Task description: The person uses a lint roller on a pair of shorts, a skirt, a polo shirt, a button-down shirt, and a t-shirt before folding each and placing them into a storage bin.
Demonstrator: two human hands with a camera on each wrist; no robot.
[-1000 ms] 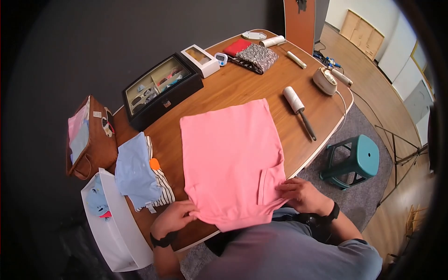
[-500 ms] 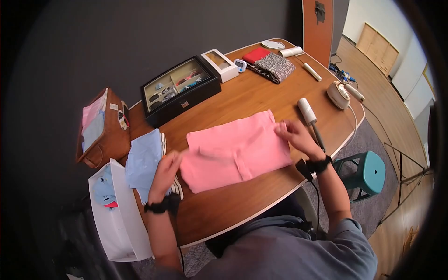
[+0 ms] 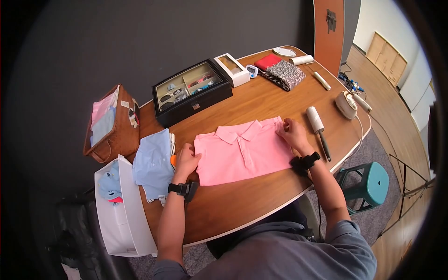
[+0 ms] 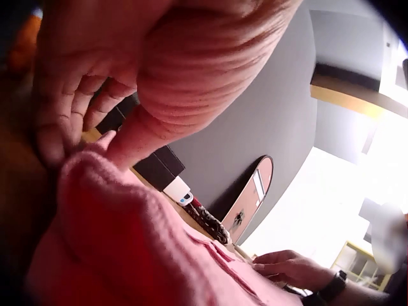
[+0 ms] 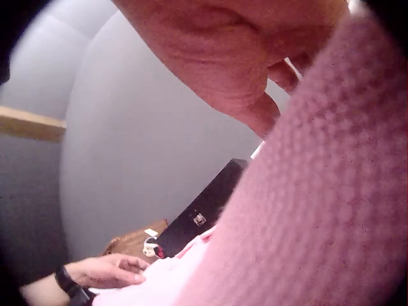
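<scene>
A pink polo shirt (image 3: 242, 154) lies folded into a wide rectangle on the wooden table, its collar and button placket facing up. At its left edge the left hand (image 3: 186, 161) pinches the cloth; in the left wrist view, thumb and fingers of the left hand (image 4: 127, 83) close on a pink fold (image 4: 108, 191). At the upper right corner of the shirt is the right hand (image 3: 296, 135), fingers bent at the cloth. The right wrist view shows the right hand (image 5: 236, 57) behind raised pink fabric (image 5: 319, 191), which hides its fingertips.
Left of the shirt lie folded blue clothing (image 3: 153, 161), a white bin (image 3: 135, 210) and a brown basket (image 3: 123, 126). Behind stand a black display case (image 3: 200, 100) and a white box (image 3: 240, 77). A lint roller (image 3: 315, 120) and a garment steamer (image 3: 346, 104) are at the right.
The pink shirt, earlier spread long with its plain side up, is folded shorter and now shows its collar. Both hands moved away from the near table edge to the shirt's sides.
</scene>
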